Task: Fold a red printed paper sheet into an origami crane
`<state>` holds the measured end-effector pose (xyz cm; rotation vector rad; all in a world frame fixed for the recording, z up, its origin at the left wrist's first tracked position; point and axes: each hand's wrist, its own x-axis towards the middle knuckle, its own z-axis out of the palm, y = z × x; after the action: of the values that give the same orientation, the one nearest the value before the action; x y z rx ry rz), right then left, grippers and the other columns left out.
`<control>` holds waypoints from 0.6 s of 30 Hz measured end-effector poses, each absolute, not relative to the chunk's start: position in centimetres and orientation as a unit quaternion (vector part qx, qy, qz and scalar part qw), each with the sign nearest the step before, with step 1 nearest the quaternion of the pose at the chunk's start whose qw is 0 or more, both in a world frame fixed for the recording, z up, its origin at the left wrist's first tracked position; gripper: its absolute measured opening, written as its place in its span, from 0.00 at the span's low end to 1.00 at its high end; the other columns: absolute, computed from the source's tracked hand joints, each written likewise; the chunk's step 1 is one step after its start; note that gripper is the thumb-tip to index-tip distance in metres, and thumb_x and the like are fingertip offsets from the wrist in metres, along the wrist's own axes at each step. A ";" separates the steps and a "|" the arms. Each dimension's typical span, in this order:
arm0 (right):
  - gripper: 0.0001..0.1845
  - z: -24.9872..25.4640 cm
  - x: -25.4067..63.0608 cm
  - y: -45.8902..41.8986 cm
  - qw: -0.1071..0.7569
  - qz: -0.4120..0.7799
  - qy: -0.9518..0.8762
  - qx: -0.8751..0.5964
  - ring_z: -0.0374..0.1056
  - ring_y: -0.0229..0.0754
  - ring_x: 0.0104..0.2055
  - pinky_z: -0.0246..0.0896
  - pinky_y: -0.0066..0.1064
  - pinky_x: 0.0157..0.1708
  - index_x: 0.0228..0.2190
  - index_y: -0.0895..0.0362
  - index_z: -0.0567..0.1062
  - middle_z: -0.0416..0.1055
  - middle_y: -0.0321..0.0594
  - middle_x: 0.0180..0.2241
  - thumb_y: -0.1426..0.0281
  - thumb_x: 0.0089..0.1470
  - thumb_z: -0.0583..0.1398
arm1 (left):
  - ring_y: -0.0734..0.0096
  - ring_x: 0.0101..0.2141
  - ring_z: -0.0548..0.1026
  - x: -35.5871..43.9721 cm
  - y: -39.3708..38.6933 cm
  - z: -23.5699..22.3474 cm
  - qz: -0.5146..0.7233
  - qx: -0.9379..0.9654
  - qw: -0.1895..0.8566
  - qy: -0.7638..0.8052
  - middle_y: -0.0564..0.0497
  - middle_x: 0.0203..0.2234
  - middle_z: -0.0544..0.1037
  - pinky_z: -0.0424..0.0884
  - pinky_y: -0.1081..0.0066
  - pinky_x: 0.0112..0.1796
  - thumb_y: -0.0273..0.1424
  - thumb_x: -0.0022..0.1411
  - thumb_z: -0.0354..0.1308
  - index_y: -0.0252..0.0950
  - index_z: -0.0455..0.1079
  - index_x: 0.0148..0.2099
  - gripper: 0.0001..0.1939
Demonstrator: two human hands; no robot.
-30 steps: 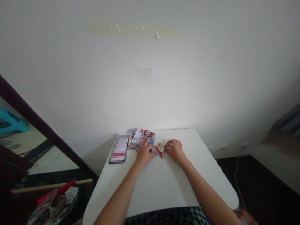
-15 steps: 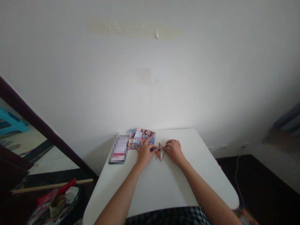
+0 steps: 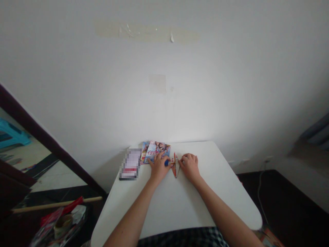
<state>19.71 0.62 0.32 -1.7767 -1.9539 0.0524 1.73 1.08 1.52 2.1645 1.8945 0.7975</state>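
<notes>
A small piece of folded paper (image 3: 174, 169), orange and white with a pointed lower end, is on the table between my hands. My left hand (image 3: 159, 168) pinches its left side between thumb and index finger, the other fingers reaching over the booklets. My right hand (image 3: 190, 168) is curled, its fingertips closed on the paper's right edge. Two colourful booklets (image 3: 157, 151) overlap under and beyond my left fingers. A blue patch shows beside my left thumb; I cannot make out what it is.
A pixelated phone-like slab (image 3: 130, 164) lies at the left of the white table (image 3: 177, 206). The wall (image 3: 195, 103) rises behind the table. On the floor at left are a wooden stick (image 3: 89, 199) and a bag of clutter (image 3: 64, 223); a cable (image 3: 259, 192) hangs at right.
The folded paper's upper tip stands slightly higher and its halves sit closer together. My right fingertips have shifted slightly left. The booklets and slab have stayed put.
</notes>
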 end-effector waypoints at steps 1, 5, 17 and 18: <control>0.13 0.4 19.6 0.5 0.243 0.017 -0.716 -0.654 0.59 0.52 0.56 0.42 0.52 0.63 0.36 0.52 0.77 0.70 0.43 0.49 0.60 0.63 0.56 | 0.49 0.62 0.63 1.7 1.1 1.5 0.271 0.722 0.075 0.632 0.50 0.60 0.70 0.43 0.23 0.59 0.34 0.57 0.67 0.45 0.75 0.40 0.08; 0.11 0.6 19.5 0.3 0.237 0.015 -0.715 -0.658 0.59 0.52 0.56 0.40 0.54 0.64 0.40 0.52 0.76 0.70 0.44 0.48 0.61 0.62 0.57 | 0.49 0.63 0.62 1.7 1.0 1.7 0.276 0.726 0.072 0.626 0.52 0.62 0.69 0.42 0.25 0.60 0.34 0.56 0.67 0.49 0.77 0.42 0.10; 0.10 0.7 19.8 0.2 0.253 0.027 -0.721 -0.645 0.59 0.51 0.56 0.45 0.54 0.61 0.41 0.47 0.78 0.69 0.42 0.49 0.60 0.61 0.59 | 0.47 0.63 0.60 1.9 1.1 1.9 0.252 0.726 0.095 0.632 0.53 0.63 0.69 0.38 0.23 0.59 0.39 0.60 0.64 0.49 0.81 0.37 0.05; 0.10 0.7 19.8 0.2 0.253 0.028 -0.721 -0.645 0.58 0.51 0.56 0.44 0.54 0.62 0.41 0.46 0.78 0.69 0.42 0.49 0.60 0.61 0.59 | 0.47 0.63 0.60 1.9 1.2 1.9 0.253 0.725 0.094 0.633 0.53 0.62 0.69 0.38 0.22 0.59 0.39 0.60 0.64 0.49 0.80 0.37 0.05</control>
<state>19.78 0.16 0.70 -1.7527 -1.9604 0.0771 1.94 1.17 1.90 2.1525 1.8786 0.7512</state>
